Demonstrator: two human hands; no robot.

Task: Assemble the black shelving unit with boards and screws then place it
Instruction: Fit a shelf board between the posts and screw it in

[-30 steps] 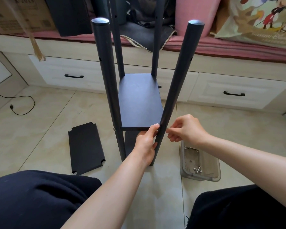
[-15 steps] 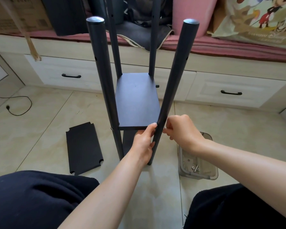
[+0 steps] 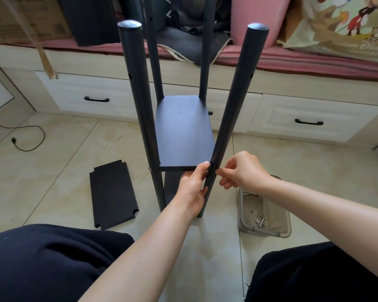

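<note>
Shelf frame: the black shelving unit (image 3: 183,127) stands on the tile floor (image 3: 59,171), in front of the white drawers (image 3: 92,99). It has four round poles and one board fixed between them.
Left hand: the left hand (image 3: 193,188) holds the front right pole (image 3: 234,101) just under the board's near corner, with its fingers curled round it.
Right hand: the right hand (image 3: 242,171) is at the same pole from the other side. Its thumb and finger pinch something very small at the pole; I cannot tell what it is.
Spare board: a loose black board (image 3: 112,194) lies flat on the floor, left of the frame.
Tray: a clear tray (image 3: 264,216) with screws (image 3: 261,222) in it sits on the floor, right of the frame.
</note>
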